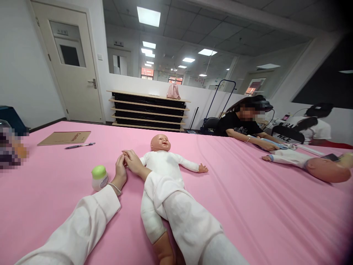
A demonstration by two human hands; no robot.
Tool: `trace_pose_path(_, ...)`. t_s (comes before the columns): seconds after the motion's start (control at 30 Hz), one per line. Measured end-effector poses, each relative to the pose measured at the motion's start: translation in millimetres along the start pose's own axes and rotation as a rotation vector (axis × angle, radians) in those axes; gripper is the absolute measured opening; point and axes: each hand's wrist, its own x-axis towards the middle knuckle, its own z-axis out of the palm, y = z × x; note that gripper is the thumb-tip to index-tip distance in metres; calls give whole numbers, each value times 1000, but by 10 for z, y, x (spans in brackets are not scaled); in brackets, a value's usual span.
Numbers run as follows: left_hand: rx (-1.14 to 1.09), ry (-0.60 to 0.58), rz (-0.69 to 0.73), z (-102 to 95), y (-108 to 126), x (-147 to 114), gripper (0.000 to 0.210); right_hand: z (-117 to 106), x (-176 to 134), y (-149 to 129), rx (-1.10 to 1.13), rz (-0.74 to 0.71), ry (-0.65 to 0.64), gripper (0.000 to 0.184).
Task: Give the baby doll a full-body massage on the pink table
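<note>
A baby doll point(167, 165) in a white body suit lies on its back on the pink table cover, head away from me. My left hand point(120, 170) and my right hand point(134, 162) meet at the end of its arm on the left side, fingers closed together around the doll's hand, which they hide. My right forearm crosses over the doll's middle and covers part of it. The doll's other arm point(190, 163) stretches out to the right. Left of my left wrist stands a small white jar point(99, 183) with a green lid point(98, 172).
A brown notebook point(64, 137) and a pen point(79, 145) lie at the back left of the pink table point(234, 206). Far right, a person in black point(234, 123) handles a second doll point(325, 169). Beyond the table stands a low shelf point(149, 110).
</note>
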Motion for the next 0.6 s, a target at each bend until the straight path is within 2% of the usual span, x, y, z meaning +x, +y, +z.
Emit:
trace_pose_path(0.2, -46, 7, -34, -1, 3, -9, 23, 30, 10, -5, -39, -16, 69, 24)
trace_pose_path(0.37, 39, -86, -39, 14, 27, -33, 28, 29, 70, 27, 124, 93, 214, 16)
trace_pose_path(0.5, 133, -60, 0, 33, 45, -38, 29, 33, 111, 79, 295, 134, 182, 19)
trace_pose_path(0.6, 162, -5, 37, 21, 39, -21, 31, 37, 94, 95, 215, 80, 126, 19)
